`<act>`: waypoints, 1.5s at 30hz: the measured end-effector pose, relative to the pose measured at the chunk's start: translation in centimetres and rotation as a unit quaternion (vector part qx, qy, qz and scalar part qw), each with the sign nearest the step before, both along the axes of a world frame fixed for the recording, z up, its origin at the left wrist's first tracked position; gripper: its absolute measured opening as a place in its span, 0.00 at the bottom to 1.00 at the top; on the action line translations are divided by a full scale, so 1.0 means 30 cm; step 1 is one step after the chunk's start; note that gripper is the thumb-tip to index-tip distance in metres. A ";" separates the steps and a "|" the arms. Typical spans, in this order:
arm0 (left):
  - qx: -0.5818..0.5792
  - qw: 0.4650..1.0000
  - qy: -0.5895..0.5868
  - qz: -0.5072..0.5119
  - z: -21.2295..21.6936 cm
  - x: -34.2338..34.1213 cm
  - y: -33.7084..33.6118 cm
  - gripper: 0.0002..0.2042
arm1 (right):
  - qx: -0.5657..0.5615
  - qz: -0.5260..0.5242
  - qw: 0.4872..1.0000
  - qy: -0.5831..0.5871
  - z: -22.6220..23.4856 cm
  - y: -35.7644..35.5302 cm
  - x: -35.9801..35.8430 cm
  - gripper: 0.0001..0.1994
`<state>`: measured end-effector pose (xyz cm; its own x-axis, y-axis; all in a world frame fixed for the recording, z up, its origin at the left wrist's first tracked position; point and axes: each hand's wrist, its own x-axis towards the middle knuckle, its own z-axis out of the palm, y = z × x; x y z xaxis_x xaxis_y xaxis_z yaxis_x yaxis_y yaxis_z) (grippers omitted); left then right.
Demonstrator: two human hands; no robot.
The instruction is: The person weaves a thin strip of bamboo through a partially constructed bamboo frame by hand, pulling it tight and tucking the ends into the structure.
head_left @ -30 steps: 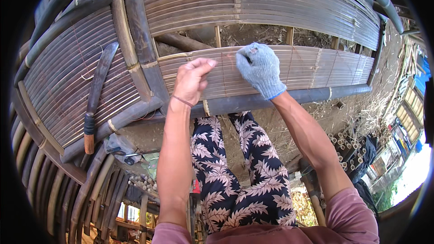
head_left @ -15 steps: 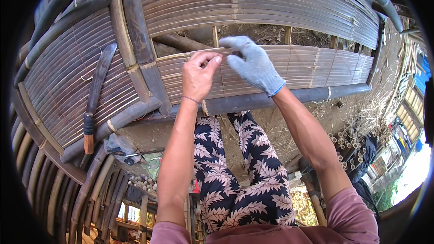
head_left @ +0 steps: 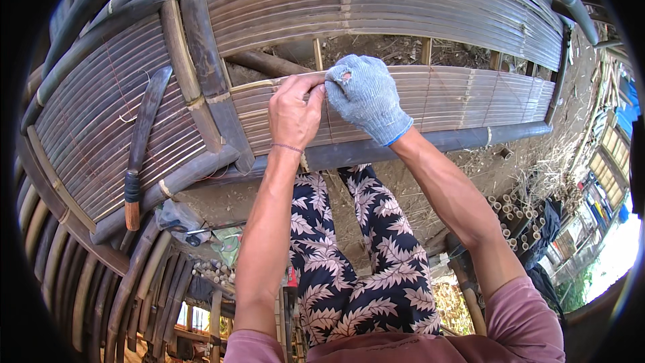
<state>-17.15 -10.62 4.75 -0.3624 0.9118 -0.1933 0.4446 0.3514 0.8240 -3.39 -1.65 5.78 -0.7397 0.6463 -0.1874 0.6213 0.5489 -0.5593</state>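
Bare and pinched, my left hand [head_left: 294,113] sits at the far edge of a narrow panel of bamboo slats [head_left: 443,97]. My right hand [head_left: 366,99], in a grey-blue knitted glove with a small hole, is closed right beside the left fingertips. Whatever the two hands grip between them is too small or hidden to make out. Thin reddish cord [head_left: 425,97] crosses the slats to the right of the glove. A dark bamboo pole [head_left: 430,144] runs along the panel's near edge, below both hands.
A machete [head_left: 149,115] with a wooden handle lies on the slatted section at left. Across a gap is a wider slat panel [head_left: 416,5]. Thick bamboo uprights [head_left: 199,40] divide the sections. Cut bamboo tubes [head_left: 514,222] are piled at right; a plastic bag [head_left: 178,218] lies lower left.
My gloved right hand has moved slightly left and its fingers have curled closed against the left fingertips. My left hand stays pinched in almost the same place.
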 end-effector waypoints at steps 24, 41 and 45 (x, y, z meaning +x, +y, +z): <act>-0.125 0.966 -0.215 0.068 0.322 0.332 -0.237 0.07 | -0.299 -0.121 0.946 -0.029 0.085 -0.079 0.110 0.15; -0.217 0.953 0.120 -0.174 -0.179 -0.191 0.114 0.13 | 0.128 -0.115 0.939 -0.298 0.009 0.213 0.273 0.10; -0.290 0.946 0.003 -0.146 -0.215 -0.112 0.203 0.15 | -0.097 -0.124 0.958 -0.241 -0.198 0.106 -0.032 0.09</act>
<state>-20.51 -4.53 -1.71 -0.1141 0.7142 -0.6905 0.5960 0.6053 0.5276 -4.35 1.52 -0.16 -0.3658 0.7090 -0.6029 0.9305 0.2655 -0.2523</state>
